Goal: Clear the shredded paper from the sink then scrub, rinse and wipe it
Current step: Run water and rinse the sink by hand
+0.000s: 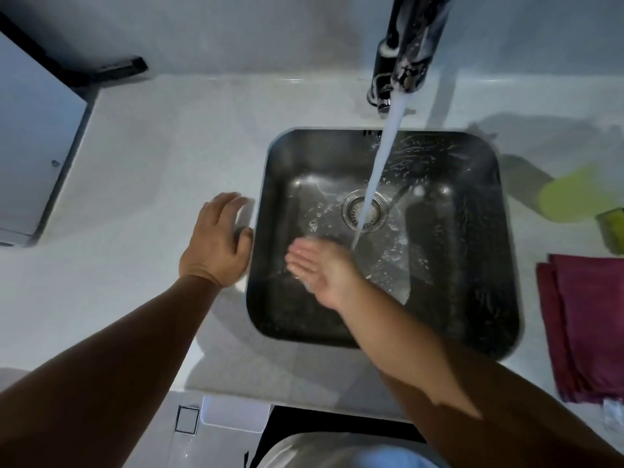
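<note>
Steel sink (287, 157): set in white counter (152, 163), wet. Tap (405, 45) running, stream (381, 157) landing just past drain (351, 211).
Right hand (320, 268): inside basin beside stream, palm up, fingers (300, 258) straight, pressed together, holding nothing.
Left hand (216, 241): on counter at sink's left rim, fingers loosely spread.
Red cloth (587, 325): folded, on counter, right of sink.

The left hand (216, 239) lies palm down, back facing up, its fingers (226, 201) spread and loosely bent, pointing far, the thumb (244, 238) out to the right. It holds nothing. The bare left forearm (118, 359) runs up to it from the near left corner. The right hand (319, 268) sits just right of it and slightly nearer, apart from it, palm turned up, its straight fingers close together, pointing left, glistening wet, holding nothing. The bare right forearm (422, 363) reaches in from the near right.
</note>
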### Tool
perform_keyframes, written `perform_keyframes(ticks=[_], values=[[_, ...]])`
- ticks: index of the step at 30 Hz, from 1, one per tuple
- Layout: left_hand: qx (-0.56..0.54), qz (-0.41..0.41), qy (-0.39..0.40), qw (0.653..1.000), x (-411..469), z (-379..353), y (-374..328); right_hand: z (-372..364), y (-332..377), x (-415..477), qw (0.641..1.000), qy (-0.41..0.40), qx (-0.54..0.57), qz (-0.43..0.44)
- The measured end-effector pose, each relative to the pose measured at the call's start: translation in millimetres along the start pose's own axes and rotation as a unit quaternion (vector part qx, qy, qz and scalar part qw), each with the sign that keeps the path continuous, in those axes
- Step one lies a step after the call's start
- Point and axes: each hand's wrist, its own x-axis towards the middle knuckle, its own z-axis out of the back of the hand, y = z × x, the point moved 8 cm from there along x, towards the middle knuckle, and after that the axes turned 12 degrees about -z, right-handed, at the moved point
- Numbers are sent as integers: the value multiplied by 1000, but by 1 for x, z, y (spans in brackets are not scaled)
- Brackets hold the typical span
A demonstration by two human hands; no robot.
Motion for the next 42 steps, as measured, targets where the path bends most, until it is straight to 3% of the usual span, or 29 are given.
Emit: perform_keyframes(ticks=[4, 8, 15, 19, 22, 26, 31, 36, 42], values=[[-1, 5, -1, 1000, 0, 0, -1, 51, 52, -3, 984, -21, 170, 44], [5, 3, 0, 1000, 0, -1, 0, 59, 80, -8, 967, -6, 242, 78], [14, 9, 6, 1000, 0, -2, 1, 33, 65, -4, 984, -80, 139, 81], [16, -2, 3, 1000, 1, -1, -1, -29, 5, 6, 1000, -10, -12, 8], [18, -2, 1, 1000, 1, -1, -2, -53, -34, 4, 992, 27, -111, -44], [18, 2, 2, 1000, 0, -2, 0, -16, -24, 15, 998, 35, -38, -41], [19, 6, 2, 1000, 0, -3, 3, 66, 44, 13, 989, -43, 133, 46], [16, 8, 8, 1000, 0, -2, 0, 79, 80, 23, 985, -3, 154, 74], [25, 2, 8, 1000, 1, -2, 0, 56, 70, 7, 995, -21, 46, 90]])
